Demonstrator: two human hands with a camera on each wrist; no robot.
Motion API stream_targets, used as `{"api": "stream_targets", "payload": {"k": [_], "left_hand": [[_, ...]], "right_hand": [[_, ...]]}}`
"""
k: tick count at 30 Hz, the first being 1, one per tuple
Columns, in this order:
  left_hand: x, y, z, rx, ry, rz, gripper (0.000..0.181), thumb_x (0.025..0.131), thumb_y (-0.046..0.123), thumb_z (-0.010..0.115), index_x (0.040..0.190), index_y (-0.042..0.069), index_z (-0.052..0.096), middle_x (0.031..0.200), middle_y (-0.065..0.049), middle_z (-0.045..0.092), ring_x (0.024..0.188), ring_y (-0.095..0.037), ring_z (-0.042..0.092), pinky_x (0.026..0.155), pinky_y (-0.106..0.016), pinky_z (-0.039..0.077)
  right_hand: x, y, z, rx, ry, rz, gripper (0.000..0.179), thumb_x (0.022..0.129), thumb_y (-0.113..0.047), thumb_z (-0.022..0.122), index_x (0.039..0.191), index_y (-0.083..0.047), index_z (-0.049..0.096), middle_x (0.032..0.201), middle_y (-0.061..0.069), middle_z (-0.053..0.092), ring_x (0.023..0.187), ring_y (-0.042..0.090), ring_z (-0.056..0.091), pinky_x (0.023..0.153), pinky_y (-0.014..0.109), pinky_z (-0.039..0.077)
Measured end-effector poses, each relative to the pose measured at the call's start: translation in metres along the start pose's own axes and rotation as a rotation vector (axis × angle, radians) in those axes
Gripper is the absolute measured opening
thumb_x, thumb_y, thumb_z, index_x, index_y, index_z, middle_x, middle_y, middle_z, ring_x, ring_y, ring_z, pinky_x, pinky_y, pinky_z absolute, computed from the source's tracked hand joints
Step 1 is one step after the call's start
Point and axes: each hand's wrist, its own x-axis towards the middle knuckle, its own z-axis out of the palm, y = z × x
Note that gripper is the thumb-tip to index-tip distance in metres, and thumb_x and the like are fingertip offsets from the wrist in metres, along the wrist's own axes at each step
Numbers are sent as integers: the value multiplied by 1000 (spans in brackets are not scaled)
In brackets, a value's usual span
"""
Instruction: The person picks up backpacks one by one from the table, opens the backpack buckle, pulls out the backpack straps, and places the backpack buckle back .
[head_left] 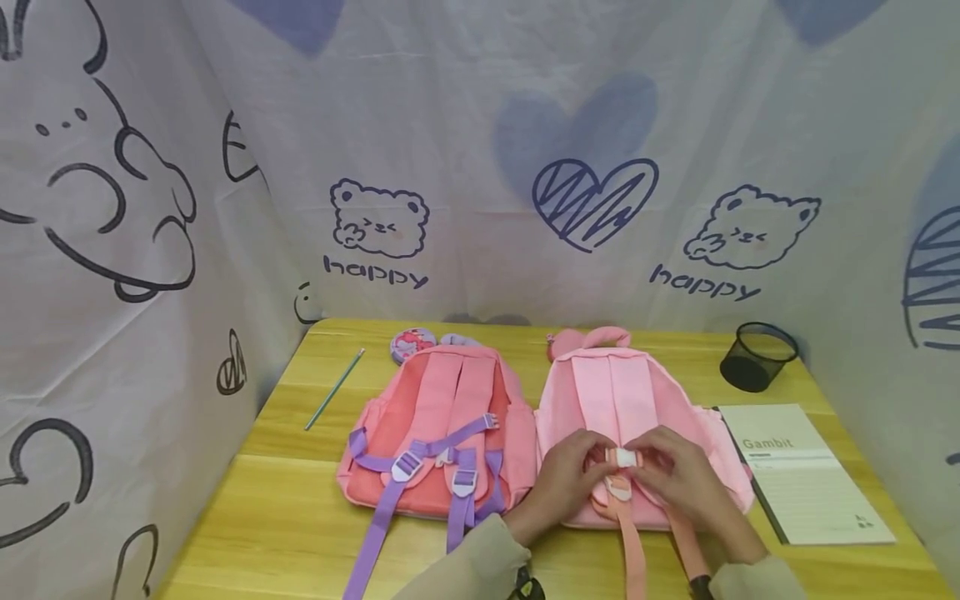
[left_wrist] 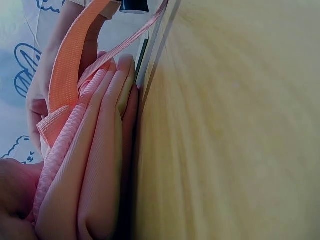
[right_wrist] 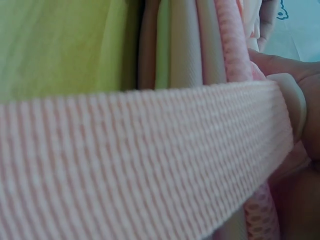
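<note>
A light pink backpack [head_left: 678, 400] lies with its shoulder straps facing up. Over its lower middle, both hands meet at a white side-release buckle [head_left: 625, 457] on orange webbing. My left hand [head_left: 567, 473] pinches the buckle's left end between thumb and fingers, while my right hand [head_left: 681, 477] pinches its right end. Just below sits a white strap adjuster [head_left: 618, 488], from which an orange strap [head_left: 634, 554] runs toward the near edge. The left wrist view shows the backpack's padded side [left_wrist: 100, 165] low over the table. In the right wrist view, pale webbing [right_wrist: 150, 155] covers much of the scene.
To the left lies a coral pink backpack [head_left: 397, 417] with purple straps [head_left: 382, 533], its unfastened buckle end [head_left: 491, 422] showing. A pencil [head_left: 335, 389] is farther left. On the right are a notebook [head_left: 813, 483] and a black mesh pen holder [head_left: 756, 367]. Printed curtains [head_left: 465, 150] surround the table.
</note>
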Motion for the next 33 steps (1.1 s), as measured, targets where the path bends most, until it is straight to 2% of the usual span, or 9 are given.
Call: {"api": "stream_targets", "payload": {"k": [4,9,15,26,33], "left_hand": [[0,1,-1,5,-2,-8,22,92,24,77,111,13,70,88,1,65,74,1,51,68,-8,39],[0,1,-1,-14,-15,-32,22,92,22,78,110,12,71,88,-1,66,74,-3,53,69,-8,38],[-1,1,-1,-13,-8,-25,20,92,20,78,109,11,71,88,-1,66,74,-3,55,69,-7,39],[0,1,-2,-52,-19,-45,19,92,18,78,109,9,71,88,-4,68,74,-4,55,69,-9,39],[-1,3,-2,-34,-28,-62,20,92,20,78,109,12,72,89,-1,67,75,-1,54,69,-8,40]], "right_hand": [[2,0,3,-13,14,5,30,78,-10,91,102,-20,77,96,-11,69,86,10,59,80,16,47],[2,1,6,-33,17,16,33,74,-7,92,101,-19,77,94,-12,68,83,7,57,76,19,49],[2,2,8,-64,13,21,33,73,-6,93,98,-22,77,92,-14,67,81,5,55,74,21,49],[4,5,7,-1,13,39,31,75,-9,92,94,-27,76,90,-14,67,82,5,56,76,15,46],[4,4,7,18,8,54,30,74,-8,93,92,-26,76,88,-13,67,82,5,57,77,16,46]]}}
